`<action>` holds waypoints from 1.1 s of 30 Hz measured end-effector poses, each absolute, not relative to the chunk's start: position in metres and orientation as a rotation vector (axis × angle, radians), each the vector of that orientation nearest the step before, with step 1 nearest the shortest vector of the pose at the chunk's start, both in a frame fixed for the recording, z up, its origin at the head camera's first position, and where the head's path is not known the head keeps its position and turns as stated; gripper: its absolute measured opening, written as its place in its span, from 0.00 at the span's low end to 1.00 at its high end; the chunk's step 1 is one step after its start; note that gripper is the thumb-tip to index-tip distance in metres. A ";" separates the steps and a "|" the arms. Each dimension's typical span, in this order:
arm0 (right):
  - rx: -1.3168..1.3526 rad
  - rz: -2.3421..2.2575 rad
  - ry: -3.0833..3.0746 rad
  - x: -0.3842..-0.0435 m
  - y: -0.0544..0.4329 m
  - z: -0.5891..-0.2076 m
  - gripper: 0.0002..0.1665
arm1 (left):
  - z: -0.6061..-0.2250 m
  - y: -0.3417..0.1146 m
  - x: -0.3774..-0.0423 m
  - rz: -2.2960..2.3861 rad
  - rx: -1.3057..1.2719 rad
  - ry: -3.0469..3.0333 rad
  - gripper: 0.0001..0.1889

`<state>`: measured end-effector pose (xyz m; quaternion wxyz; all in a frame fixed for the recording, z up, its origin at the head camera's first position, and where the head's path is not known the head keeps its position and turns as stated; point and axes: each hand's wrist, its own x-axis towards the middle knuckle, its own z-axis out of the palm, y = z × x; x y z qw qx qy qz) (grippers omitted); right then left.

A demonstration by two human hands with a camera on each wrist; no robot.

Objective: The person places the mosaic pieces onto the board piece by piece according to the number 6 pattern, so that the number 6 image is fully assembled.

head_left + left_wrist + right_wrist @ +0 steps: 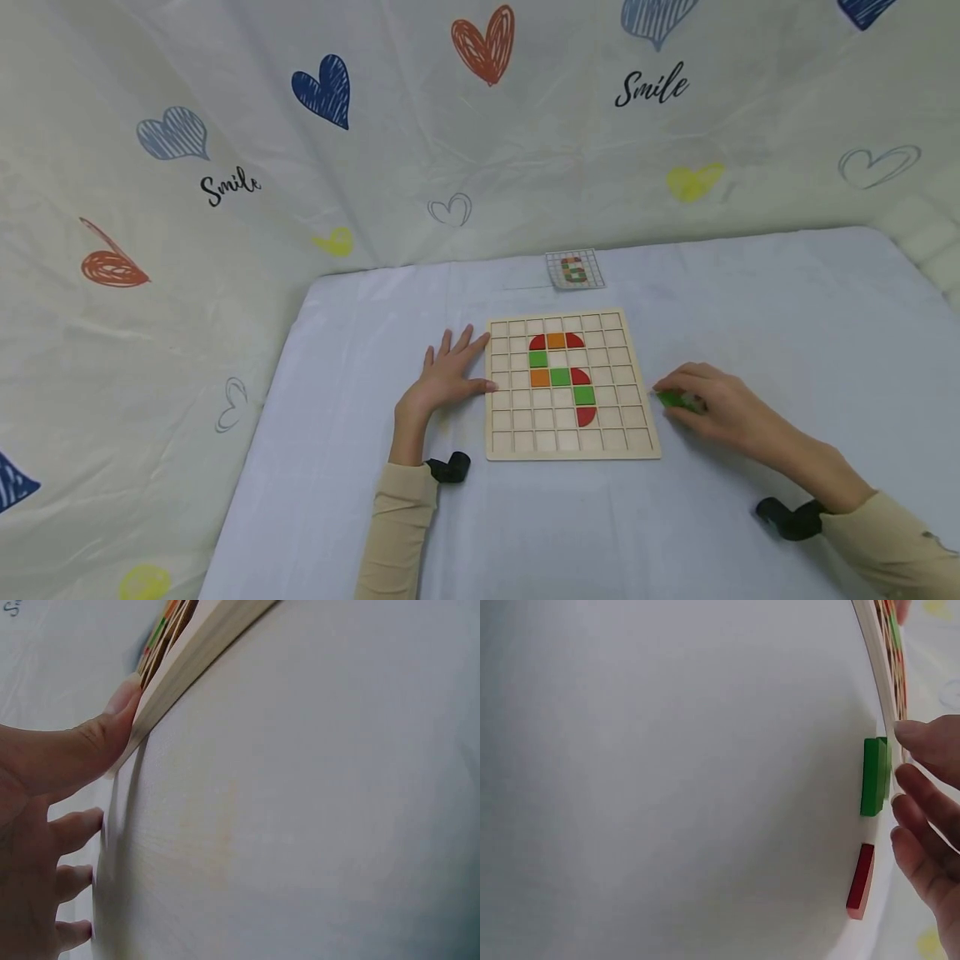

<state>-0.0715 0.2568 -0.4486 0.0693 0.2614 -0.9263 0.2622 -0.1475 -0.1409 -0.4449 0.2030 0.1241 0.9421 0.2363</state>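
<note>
A square wooden grid board [637, 446] lies on the table, with red rounded tiles [586, 416], green square tiles [583, 395] and orange square tiles [540, 378] in some of its cells. My left hand [442, 379] is spread at the board's left side, its thumb [124, 705] touching the frame. Right of the board, my right hand [723, 408] hovers around green blocks [873, 776] on the table. Its thumb and fingertips are apart, with nothing seen between them. A red block [861, 881] lies near those fingers in the right wrist view; the hand hides it from the head view.
A small card [592, 279] printed with a grid and a coloured pattern lies behind the board. White cloth [570, 525] covers the table. A pale curtain [390, 167] with hearts and lettering hangs behind and to the left. Black straps [450, 468] sit at both wrists.
</note>
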 end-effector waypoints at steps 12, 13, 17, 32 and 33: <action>0.764 0.683 -2.808 -0.074 0.261 -0.452 0.18 | -0.445 -0.141 -0.148 0.662 0.360 2.629 0.47; 0.765 0.685 -2.806 -0.074 0.261 -0.452 0.17 | -0.445 -0.141 -0.148 0.663 0.360 2.629 0.47; 0.773 0.691 -2.780 -0.075 0.261 -0.454 0.17 | -0.444 -0.140 -0.148 0.659 0.357 2.630 0.47; 0.780 0.833 -2.753 -0.073 0.257 -0.453 0.22 | -0.444 -0.141 -0.147 0.669 0.352 2.631 0.47; 0.787 0.848 -2.748 -0.073 0.257 -0.453 0.23 | -0.444 -0.141 -0.147 0.667 0.351 2.631 0.47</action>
